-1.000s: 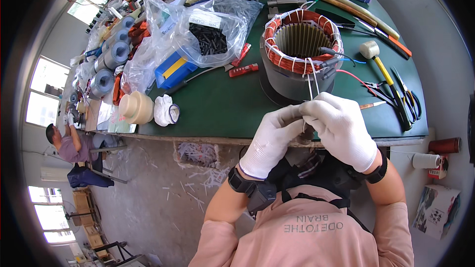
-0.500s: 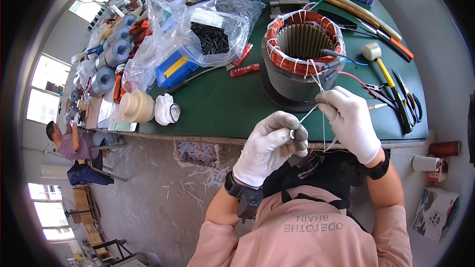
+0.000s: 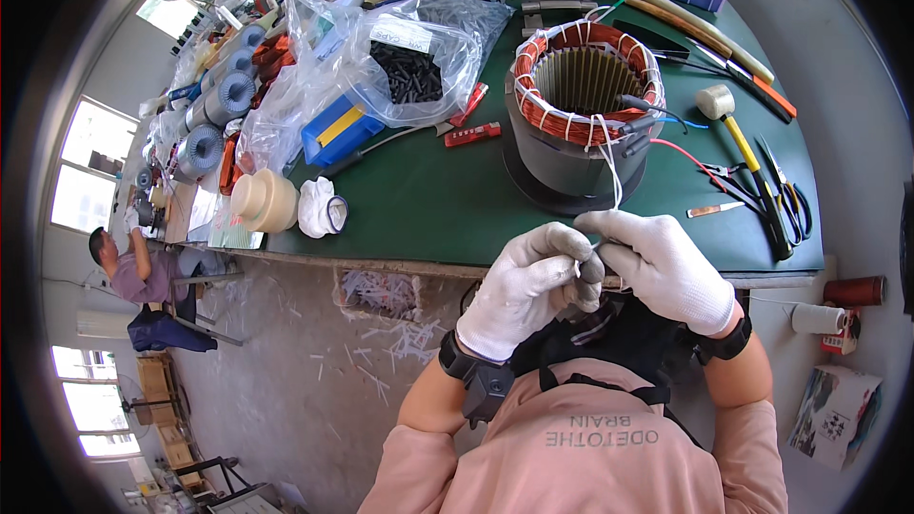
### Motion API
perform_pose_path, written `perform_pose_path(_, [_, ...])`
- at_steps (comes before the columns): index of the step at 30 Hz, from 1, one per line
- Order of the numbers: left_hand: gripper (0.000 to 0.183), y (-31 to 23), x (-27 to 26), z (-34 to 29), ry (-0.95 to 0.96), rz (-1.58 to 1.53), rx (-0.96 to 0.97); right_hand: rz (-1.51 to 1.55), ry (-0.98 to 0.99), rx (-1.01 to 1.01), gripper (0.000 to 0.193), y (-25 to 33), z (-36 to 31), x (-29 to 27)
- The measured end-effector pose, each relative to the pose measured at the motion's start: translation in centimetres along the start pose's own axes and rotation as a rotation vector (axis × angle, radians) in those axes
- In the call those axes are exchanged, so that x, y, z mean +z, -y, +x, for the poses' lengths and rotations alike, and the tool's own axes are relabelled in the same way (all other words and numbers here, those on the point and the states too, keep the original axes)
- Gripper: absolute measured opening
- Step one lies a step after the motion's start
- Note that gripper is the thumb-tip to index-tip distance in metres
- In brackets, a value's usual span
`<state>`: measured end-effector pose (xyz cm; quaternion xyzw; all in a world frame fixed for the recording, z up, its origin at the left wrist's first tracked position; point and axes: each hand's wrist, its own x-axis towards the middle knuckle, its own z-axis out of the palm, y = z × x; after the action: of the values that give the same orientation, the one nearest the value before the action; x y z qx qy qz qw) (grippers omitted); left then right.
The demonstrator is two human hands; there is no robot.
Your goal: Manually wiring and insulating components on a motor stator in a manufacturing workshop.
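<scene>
A grey motor stator (image 3: 557, 157) stands upright on the green-topped bench, its ring of copper windings (image 3: 545, 121) laced with white ties. White cord (image 3: 613, 176) runs from the front of that ring down to my hands at the bench's near edge. My left hand (image 3: 522, 297), in a white glove with grey fingertips, is closed in a pinch on the cord. Right beside it, my gloved right hand (image 3: 666, 266) has thumb and fingers closed on the cord too. The fingertips nearly meet and hide most of the cord between them.
Right of the stator lie a mallet (image 3: 748, 167), scissors (image 3: 792, 192), pliers and a wooden-handled knife (image 3: 714, 210). On the left are a blue box (image 3: 338, 131), a bag of black sleeves (image 3: 405, 73) and a cream stepped cylinder (image 3: 264, 201). Other people sit at a far bench.
My right hand has come down and left against my left hand. The cord strands, formerly spread and looped below the hands, now run together from the stator to my fingers.
</scene>
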<state>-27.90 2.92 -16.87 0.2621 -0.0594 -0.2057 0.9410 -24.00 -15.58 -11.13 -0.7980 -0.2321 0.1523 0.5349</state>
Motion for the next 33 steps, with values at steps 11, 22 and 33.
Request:
perform_pose_path(11, [0.025,-0.4,0.8,0.1,0.019,-0.035,-0.066,-0.183,-0.166,-0.009,0.042,1.8,-1.4,-1.6])
perform_pose_path(22, [0.038,-0.7,1.7,0.3,-0.093,0.331,0.044,-0.280,-0.103,-0.147,0.010,0.2,-0.9,0.3])
perform_pose_path(33, [0.018,-2.1,2.2,1.8,-0.462,0.828,0.333,-0.525,-0.763,-0.343,0.013,-2.1,3.6,1.8])
